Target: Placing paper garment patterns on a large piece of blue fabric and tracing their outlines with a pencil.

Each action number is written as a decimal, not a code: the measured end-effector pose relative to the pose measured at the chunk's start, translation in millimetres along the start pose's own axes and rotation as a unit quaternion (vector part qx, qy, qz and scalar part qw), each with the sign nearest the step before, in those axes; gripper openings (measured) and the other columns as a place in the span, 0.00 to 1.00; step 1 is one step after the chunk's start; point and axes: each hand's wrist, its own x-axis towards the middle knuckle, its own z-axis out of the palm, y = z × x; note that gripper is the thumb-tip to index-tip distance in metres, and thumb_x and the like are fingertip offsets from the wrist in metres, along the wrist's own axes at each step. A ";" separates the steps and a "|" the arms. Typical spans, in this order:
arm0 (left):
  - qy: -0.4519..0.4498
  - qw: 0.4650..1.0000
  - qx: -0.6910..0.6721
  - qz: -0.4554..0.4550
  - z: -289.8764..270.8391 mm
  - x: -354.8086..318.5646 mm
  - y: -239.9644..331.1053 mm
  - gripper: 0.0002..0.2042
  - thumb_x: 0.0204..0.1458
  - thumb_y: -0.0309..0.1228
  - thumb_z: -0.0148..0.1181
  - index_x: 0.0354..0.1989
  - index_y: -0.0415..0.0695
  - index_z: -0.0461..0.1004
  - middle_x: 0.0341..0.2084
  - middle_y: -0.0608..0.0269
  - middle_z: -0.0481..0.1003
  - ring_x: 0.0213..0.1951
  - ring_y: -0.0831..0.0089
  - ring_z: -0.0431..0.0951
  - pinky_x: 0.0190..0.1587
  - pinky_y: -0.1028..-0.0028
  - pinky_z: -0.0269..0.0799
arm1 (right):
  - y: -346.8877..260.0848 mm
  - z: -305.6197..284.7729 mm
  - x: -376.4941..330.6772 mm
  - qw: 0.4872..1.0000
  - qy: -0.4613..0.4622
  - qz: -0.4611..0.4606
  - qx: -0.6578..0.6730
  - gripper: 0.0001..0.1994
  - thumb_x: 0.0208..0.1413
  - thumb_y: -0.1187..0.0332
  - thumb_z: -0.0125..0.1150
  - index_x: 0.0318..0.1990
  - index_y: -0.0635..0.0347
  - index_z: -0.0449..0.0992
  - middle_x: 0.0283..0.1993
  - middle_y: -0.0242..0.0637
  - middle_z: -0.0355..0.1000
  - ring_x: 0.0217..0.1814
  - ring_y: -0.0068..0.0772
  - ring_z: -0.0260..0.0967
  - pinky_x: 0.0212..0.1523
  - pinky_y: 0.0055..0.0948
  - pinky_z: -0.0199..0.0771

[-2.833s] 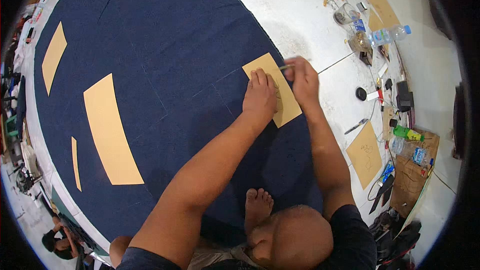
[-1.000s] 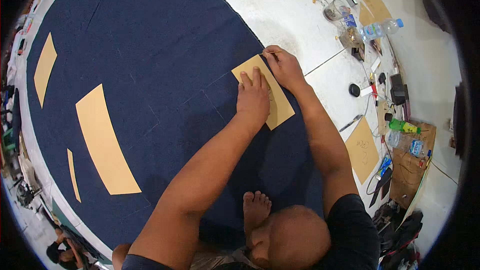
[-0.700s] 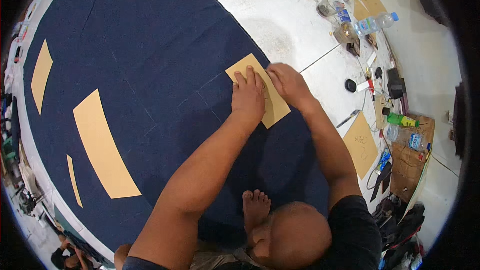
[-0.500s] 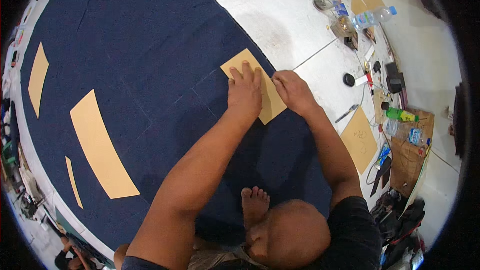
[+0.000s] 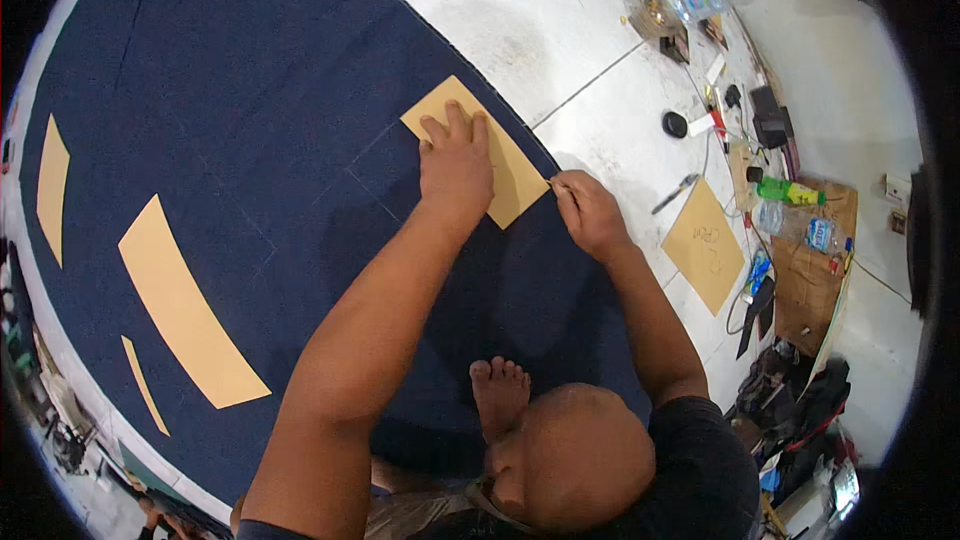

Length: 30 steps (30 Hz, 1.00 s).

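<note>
Dark blue cloth (image 5: 290, 50) is spread wide beneath my hands, with thin pale lines on it. A tan card pattern piece (image 5: 520, 190) lies on the cloth near its right edge. My left hand (image 5: 458, 170) presses flat on this card, fingers a little spread. At the card's right corner, my right hand (image 5: 594, 215) is closed in a pinch; whatever is between the fingertips is too small to make out. Further left on the cloth rest a long curved card piece (image 5: 190, 305), a smaller card piece (image 5: 53, 190) and a narrow card strip (image 5: 145, 385).
Along the right side, the white tiled floor holds a pen (image 5: 675, 194), another tan card (image 5: 705, 245) with writing, a round black object (image 5: 675, 124), a green bottle (image 5: 790, 190) and clear bottles (image 5: 705, 2). My bare foot (image 5: 500, 395) stands on the cloth.
My right hand has slid along the card's right edge toward me, reaching its corner. The left hand stays pressed on the card. The whole view has shifted slightly.
</note>
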 end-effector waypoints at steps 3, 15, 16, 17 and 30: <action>-0.014 1.000 -0.018 0.012 -6.7 -1.2 1.1 0.51 0.40 0.44 0.77 0.73 0.47 0.53 0.71 0.42 0.50 0.66 0.34 0.57 0.64 0.54 0.67 | -6.1 5.5 4.4 0.998 0.055 -0.036 0.017 0.07 0.63 0.71 0.56 0.44 0.64 0.75 0.43 0.47 0.76 0.45 0.50 0.74 0.49 0.39 0.75; -0.029 0.999 -0.030 0.014 -9.5 -3.3 -0.6 0.52 0.40 0.43 0.78 0.73 0.47 0.52 0.71 0.40 0.50 0.67 0.34 0.55 0.63 0.54 0.69 | -1.5 6.2 -21.4 0.995 0.085 -0.018 0.042 0.07 0.63 0.72 0.56 0.44 0.65 0.75 0.41 0.47 0.76 0.41 0.46 0.75 0.44 0.37 0.76; -0.030 0.999 -0.037 0.016 -10.7 -3.8 -0.4 0.52 0.39 0.43 0.78 0.73 0.47 0.52 0.71 0.40 0.50 0.67 0.34 0.55 0.63 0.54 0.70 | -6.0 5.7 -24.5 0.993 0.093 0.037 0.059 0.07 0.63 0.71 0.57 0.44 0.65 0.75 0.41 0.46 0.76 0.41 0.45 0.76 0.44 0.37 0.76; -0.030 0.999 -0.038 0.015 -11.9 -3.5 -0.6 0.52 0.39 0.43 0.78 0.73 0.47 0.52 0.71 0.40 0.50 0.67 0.34 0.55 0.63 0.54 0.70 | -10.7 5.6 -27.2 0.988 0.101 0.091 0.076 0.08 0.63 0.70 0.58 0.44 0.64 0.76 0.41 0.46 0.77 0.41 0.43 0.76 0.43 0.36 0.76; -0.033 0.999 -0.019 0.027 -11.2 -4.9 -2.0 0.57 0.36 0.46 0.80 0.74 0.46 0.50 0.70 0.38 0.50 0.67 0.33 0.55 0.64 0.55 0.69 | -48.0 33.5 -37.3 0.991 0.035 0.068 0.112 0.07 0.61 0.70 0.60 0.44 0.63 0.76 0.39 0.45 0.78 0.40 0.45 0.79 0.41 0.36 0.78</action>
